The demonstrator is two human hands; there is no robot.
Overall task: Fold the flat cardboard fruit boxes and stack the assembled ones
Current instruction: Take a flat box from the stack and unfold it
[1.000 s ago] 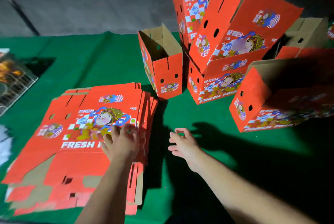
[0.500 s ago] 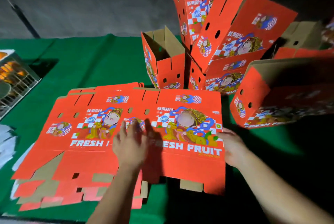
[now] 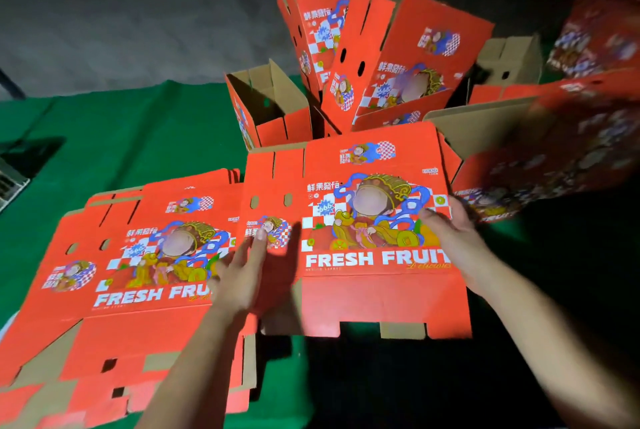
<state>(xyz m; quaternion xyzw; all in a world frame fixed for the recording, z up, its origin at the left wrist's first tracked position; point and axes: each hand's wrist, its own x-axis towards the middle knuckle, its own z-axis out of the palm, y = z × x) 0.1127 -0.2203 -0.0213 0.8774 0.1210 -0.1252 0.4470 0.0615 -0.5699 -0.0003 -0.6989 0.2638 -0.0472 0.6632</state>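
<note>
A flat red cardboard fruit box (image 3: 367,220), printed FRESH FRUIT, is held up in front of me, off the stack and over the green table. My right hand (image 3: 450,238) grips its right edge, thumb on the printed face. My left hand (image 3: 246,272) lies spread on its left panel, fingers pressing the face. To the left lies the stack of flat boxes (image 3: 114,283), printed side up. Behind stand several assembled boxes (image 3: 391,57), piled at angles, and one open box (image 3: 270,109) showing its brown inside.
The green cloth table (image 3: 121,137) runs left and back. A further assembled box (image 3: 554,158) lies on its side at the right, blurred. A wire rack (image 3: 10,182) sits at the left edge. The grey floor lies beyond the table.
The top flat box has been pulled off the stack to the right and lifted; my right hand has taken its right edge and my left hand has shifted onto its left panel.
</note>
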